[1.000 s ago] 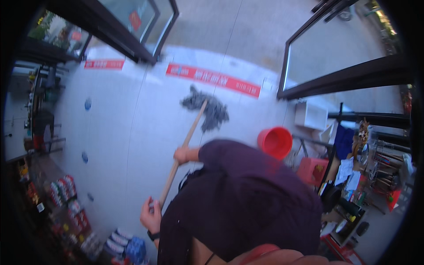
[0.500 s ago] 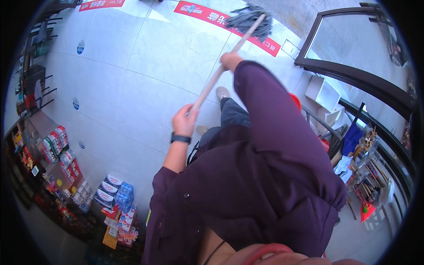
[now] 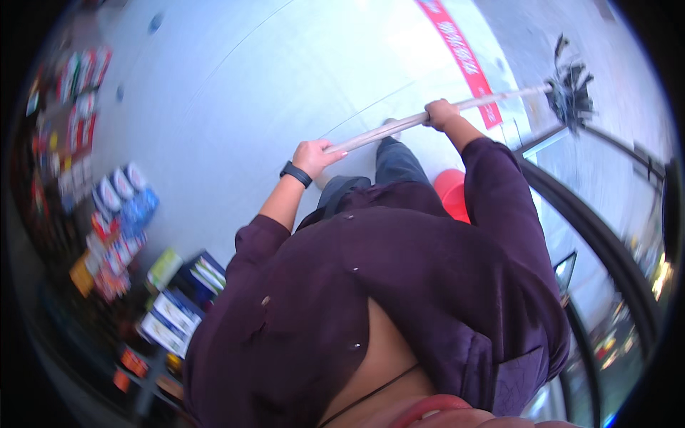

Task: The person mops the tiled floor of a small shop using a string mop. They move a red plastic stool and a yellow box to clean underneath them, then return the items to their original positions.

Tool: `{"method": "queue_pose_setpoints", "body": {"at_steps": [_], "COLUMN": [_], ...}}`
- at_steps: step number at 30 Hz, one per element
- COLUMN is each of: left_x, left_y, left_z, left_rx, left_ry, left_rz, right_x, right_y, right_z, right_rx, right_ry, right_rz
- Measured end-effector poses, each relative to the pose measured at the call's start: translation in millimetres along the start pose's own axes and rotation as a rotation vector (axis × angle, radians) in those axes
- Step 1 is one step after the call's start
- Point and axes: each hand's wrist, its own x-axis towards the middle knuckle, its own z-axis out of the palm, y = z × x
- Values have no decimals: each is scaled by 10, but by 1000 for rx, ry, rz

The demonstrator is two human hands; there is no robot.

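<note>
Beyond the red floor strip (image 3: pixel 460 60) is the grey mop head (image 3: pixel 570 96), its pole (image 3: pixel 385 133) gripped by left hand (image 3: pixel 312 158) and right hand (image 3: pixel 442 114), and careless swinging could knock the nearby door frame (image 3: pixel 574 207).

The mop head (image 3: pixel 571 94) is blurred; the top edge cuts the red strip (image 3: pixel 462 60); clothing (image 3: pixel 399 246) part-hides the bucket (image 3: pixel 449 191).

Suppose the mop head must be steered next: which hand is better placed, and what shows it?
Probably the right hand: it grips the mop handle nearer the mop head. The left hand holds the handle near its opposite end, farther from the mop head.
</note>
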Motion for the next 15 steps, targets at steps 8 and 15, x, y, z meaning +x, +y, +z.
{"method": "queue_pose_setpoints", "body": {"at_steps": [8, 15], "left_x": [-2489, -4330], "left_y": [-1816, -2180], "left_z": [-455, 54], "left_rx": [-290, -491], "left_ry": [309, 613], "left_rz": [-486, -768], "right_x": [-566, -623], "right_y": [-2807, -4461], "right_z": [348, 1060], "right_rx": [-258, -356], "right_ry": [-251, -77], "right_rz": [-461, -883]}}
